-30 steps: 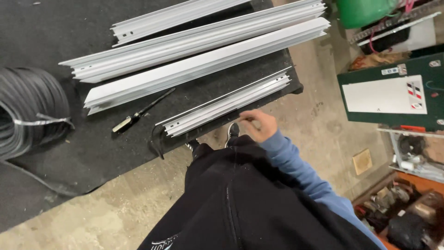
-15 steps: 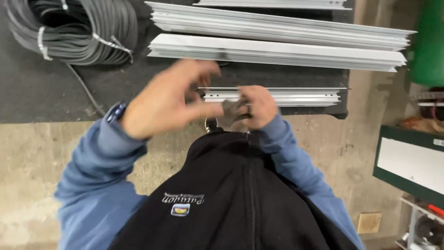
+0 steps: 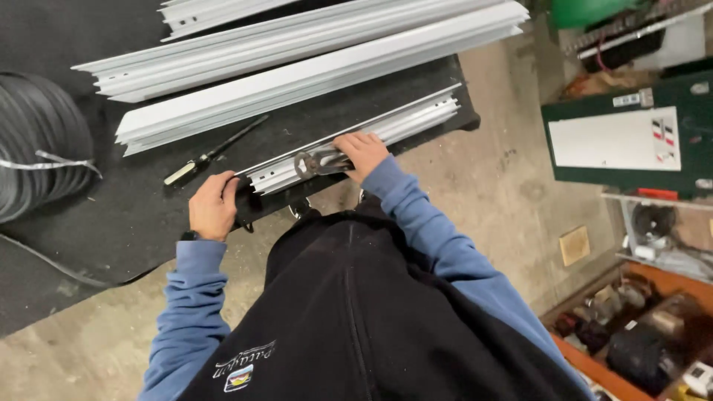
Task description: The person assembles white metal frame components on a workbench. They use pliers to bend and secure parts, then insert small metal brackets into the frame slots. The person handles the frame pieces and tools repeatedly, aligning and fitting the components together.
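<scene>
Black mat [image 3: 134, 215]: right hand [image 3: 362, 154] half-hides wrench [image 3: 316, 162].

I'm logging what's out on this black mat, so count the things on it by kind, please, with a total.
Short white metal rail, under left hand and right hand: 1
Long white metal profiles, bundled: at least 3; the exact number cannot be told
Metal wrench: 1
Screwdriver: 1
Black cable coil: 1
Total: at least 7
</scene>
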